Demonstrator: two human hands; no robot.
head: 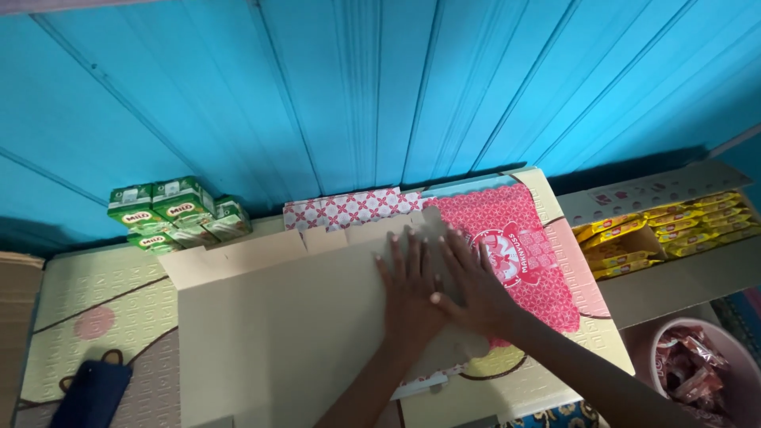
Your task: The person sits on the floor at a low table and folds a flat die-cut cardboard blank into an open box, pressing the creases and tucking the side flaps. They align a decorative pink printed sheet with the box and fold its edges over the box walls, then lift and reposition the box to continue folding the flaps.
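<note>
Both my hands press flat on a large flattened cardboard box [269, 333] lying on a patterned foam mat [87, 293]. My left hand [408, 285] lies palm down with fingers spread on the plain brown side. My right hand [476, 281] rests beside it, its thumb overlapping the left hand, fingers reaching onto the box's red and white printed panel [539, 269]. Neither hand holds anything.
Green drink cartons [178, 210] are stacked against the blue panelled wall [357, 87] at the left. An open cardboard box of yellow snack packets [666, 230] stands at the right. A pink tub of wrapped sweets [697, 368] sits lower right. A dark blue pouch [91, 392] lies lower left.
</note>
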